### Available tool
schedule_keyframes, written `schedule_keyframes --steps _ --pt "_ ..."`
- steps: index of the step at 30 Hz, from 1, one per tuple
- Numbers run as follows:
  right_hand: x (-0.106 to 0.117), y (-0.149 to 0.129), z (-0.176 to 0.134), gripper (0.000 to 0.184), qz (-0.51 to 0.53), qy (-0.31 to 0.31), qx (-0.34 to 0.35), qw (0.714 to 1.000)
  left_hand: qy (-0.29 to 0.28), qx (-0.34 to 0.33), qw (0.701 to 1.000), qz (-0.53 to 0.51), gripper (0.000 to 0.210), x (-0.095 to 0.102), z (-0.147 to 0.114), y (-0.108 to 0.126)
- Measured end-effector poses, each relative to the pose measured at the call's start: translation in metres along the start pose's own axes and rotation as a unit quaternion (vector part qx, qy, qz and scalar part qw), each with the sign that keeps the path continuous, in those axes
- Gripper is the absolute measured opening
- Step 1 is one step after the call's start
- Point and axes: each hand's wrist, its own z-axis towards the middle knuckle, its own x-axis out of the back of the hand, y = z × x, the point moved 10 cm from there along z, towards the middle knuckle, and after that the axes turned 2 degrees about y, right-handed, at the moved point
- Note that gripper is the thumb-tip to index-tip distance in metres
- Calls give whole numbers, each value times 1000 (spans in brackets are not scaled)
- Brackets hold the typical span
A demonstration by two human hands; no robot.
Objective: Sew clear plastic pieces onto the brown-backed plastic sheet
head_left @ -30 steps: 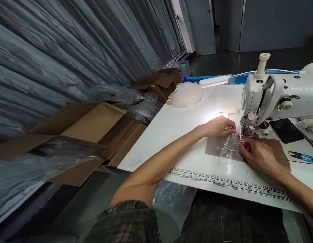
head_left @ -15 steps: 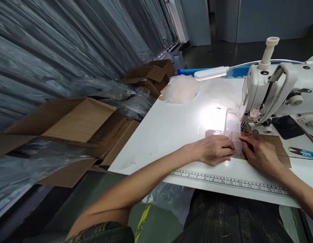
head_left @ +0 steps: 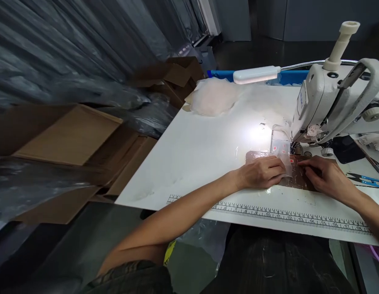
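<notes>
A sheer white piece of fabric [head_left: 281,148] with small red marks lies beside the needle area of the white sewing machine [head_left: 315,106]. My left hand [head_left: 263,172], fingers curled together, presses on its near edge and holds it. Under the fabric is a shiny brown sheet [head_left: 296,179] on the table. My right hand [head_left: 330,175] is over the right part of this sheet, with thumb and forefinger drawn together. Just left of its fingertips is a small red-and-white mark [head_left: 292,161]. What the right fingers pinch, if anything, is too small to tell.
A pale round fabric pile [head_left: 214,97] sits at the table's far left corner. Blue thread snips [head_left: 367,180] and a dark phone [head_left: 347,149] lie right. A lamp [head_left: 257,75] lights the table. Cardboard boxes [head_left: 70,134] stand left; a printed ruler [head_left: 269,212] runs along the front edge.
My right hand has shifted right, away from the left hand, and a red-and-white mark now shows between them. My left hand stays on the fabric. The camera view has shifted slightly.
</notes>
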Motion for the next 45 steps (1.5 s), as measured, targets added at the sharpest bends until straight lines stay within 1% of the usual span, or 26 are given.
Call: schedule_keyframes --steps 1,3,6,8,11,15,17,19,20,23,26,33,40,45 --pt "-1 -5 -5 33 3 12 18 1000 11 9 1000 -10 24 2 0 -1" --pt "-10 -19 -15 34 -2 13 62 998 42 24 998 -29 24 9 2 -3" --pt "-25 -38 -26 37 -76 20 128 989 83 43 995 -44 23 18 3 -5" --pt "-31 -44 -28 37 -129 30 151 980 95 52 994 -34 22 20 3 -6" --pt "-33 -44 -27 38 -138 32 170 975 88 26 996 -6 23 18 3 -2" --pt "-25 -44 -27 37 -95 19 192 977 34 -27 998 48 24 5 3 4" --pt "-22 -40 -24 36 -54 -16 190 980 21 -45 996 73 23 2 2 6" --pt "-17 -35 -20 34 -20 -39 185 982 31 -62 994 86 19 4 2 9" --pt "-13 -32 -16 34 -13 -37 181 983 39 -69 993 91 17 5 1 11" --pt "-4 -20 -7 35 -28 3 166 986 56 -78 989 110 14 9 0 15" --pt "-6 -12 -3 35 -44 24 152 987 77 -81 986 126 15 13 0 18" --pt "-14 -8 -8 36 -61 44 141 987 110 -93 983 114 11 20 2 21" --pt "-15 -10 -9 36 -95 77 153 981 112 -84 983 118 15 18 1 18" --pt "-18 -8 -11 36 -102 74 148 981 101 -101 983 114 13 17 0 21"
